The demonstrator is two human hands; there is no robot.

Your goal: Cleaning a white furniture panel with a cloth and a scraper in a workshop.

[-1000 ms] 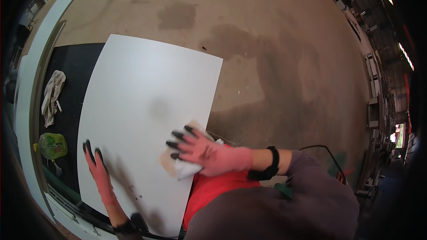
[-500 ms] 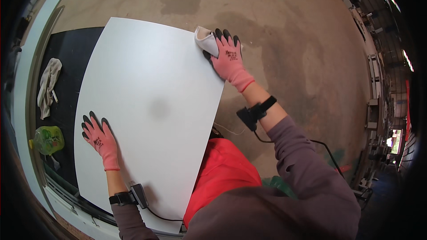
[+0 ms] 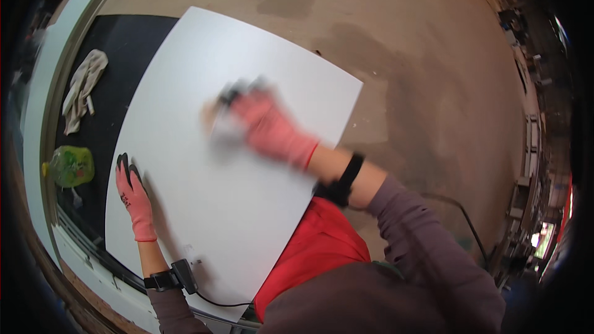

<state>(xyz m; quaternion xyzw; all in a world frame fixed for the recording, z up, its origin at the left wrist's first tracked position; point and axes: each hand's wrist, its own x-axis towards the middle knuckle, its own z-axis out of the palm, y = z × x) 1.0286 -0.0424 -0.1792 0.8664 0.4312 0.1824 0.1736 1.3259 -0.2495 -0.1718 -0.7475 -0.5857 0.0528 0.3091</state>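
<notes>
A large white panel (image 3: 204, 210) lies flat in front of me. My right hand (image 3: 266, 124), in a pink glove with black fingertips, is over the panel's far middle part and smeared by motion. Under its fingers is a pale cloth (image 3: 213, 120), also blurred, held against the white surface. My left hand (image 3: 133, 195), gloved the same way, rests by the panel's left edge with its fingers stretched forward and nothing in them. Straps with small black devices are on both my forearms.
Left of the panel, a black surface (image 3: 133, 37) holds a crumpled greyish cloth (image 3: 85, 86) and a clear bottle of green liquid (image 3: 73, 166) with a yellow cap. A pale rail (image 3: 46, 93) runs along the far left. Concrete floor (image 3: 421, 117) spreads to the right.
My right hand has swept the cloth from the panel's far right corner leftward and nearer, onto its middle. My left hand stays by the left edge, its fingers closer together. The view has shifted slightly.
</notes>
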